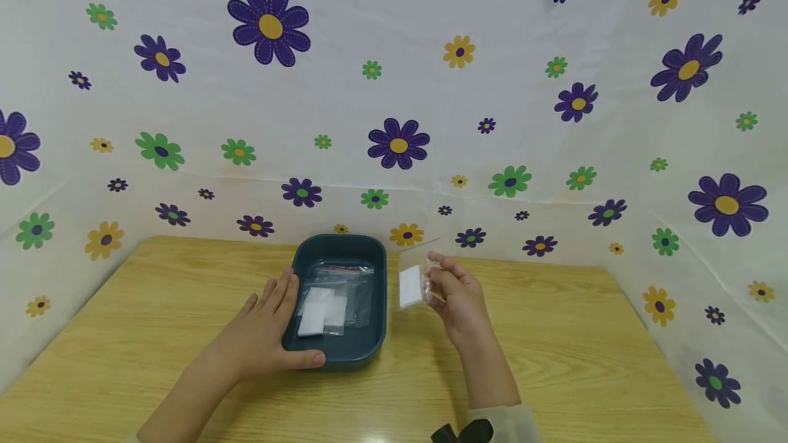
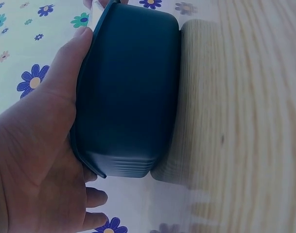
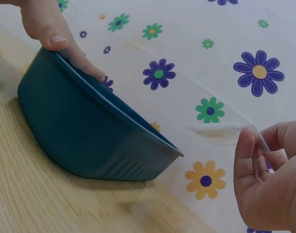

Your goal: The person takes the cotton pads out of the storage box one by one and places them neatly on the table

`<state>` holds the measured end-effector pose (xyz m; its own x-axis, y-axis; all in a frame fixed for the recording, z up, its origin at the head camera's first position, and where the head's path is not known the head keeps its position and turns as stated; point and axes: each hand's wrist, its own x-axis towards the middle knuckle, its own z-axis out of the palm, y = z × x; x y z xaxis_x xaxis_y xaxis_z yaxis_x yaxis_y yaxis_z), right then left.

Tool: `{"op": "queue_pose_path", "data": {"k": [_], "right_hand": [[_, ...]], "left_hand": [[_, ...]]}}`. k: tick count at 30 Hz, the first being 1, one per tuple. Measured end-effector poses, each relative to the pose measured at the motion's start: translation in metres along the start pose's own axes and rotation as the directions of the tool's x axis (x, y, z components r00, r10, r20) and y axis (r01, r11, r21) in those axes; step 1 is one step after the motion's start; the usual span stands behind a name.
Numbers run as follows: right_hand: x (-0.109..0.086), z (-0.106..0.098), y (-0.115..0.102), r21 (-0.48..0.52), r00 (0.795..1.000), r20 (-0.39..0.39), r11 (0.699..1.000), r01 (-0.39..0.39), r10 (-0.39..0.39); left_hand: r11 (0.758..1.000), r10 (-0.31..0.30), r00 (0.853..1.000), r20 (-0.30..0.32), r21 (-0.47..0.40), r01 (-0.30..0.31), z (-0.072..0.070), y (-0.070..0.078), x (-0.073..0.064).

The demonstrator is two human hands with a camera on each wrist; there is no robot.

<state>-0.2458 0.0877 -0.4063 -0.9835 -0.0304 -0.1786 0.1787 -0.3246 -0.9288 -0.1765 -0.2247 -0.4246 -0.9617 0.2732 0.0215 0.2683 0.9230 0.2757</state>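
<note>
A dark teal plastic basin (image 1: 372,354) stands on the table, holding clear zip bags (image 1: 357,292) with white pieces (image 1: 312,316) in them. My left hand (image 1: 261,333) rests along the basin's left rim, its fingers straight and the thumb over the near corner. In the left wrist view that hand (image 2: 36,141) lies against the rim beside the basin's side wall (image 2: 128,87). To the right of the basin, my right hand (image 1: 458,299) pinches a clear zip bag (image 1: 411,286) with a white piece inside, held up above the table. The right wrist view shows this bag (image 3: 218,132) nearly edge-on.
The light wood-grain table (image 1: 572,347) runs back to a white cloth (image 1: 345,94) printed with flowers, which hangs behind it and along both sides. A black strap or bow (image 1: 463,432) shows at my right sleeve (image 1: 507,422).
</note>
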Motion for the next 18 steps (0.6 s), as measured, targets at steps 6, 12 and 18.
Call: {"op": "queue_pose_path", "data": {"k": [6,12,18], "right_hand": [[0.003,-0.003,0.002,0.0,1.0,-0.003,1.0,0.001,-0.001],[0.007,-0.006,0.007,0.012,0.999,-0.021,1.0,-0.026,0.026],[0.01,-0.009,0.014,0.005,0.998,-0.029,0.999,-0.048,0.048]], "left_hand": [[1.0,-0.002,1.0,0.0,-0.003,0.002,0.0,0.0,0.0],[1.0,-0.007,1.0,0.004,-0.006,0.007,-0.001,0.0,0.0],[1.0,-0.005,1.0,0.006,-0.011,0.006,0.0,0.001,0.0]]}}
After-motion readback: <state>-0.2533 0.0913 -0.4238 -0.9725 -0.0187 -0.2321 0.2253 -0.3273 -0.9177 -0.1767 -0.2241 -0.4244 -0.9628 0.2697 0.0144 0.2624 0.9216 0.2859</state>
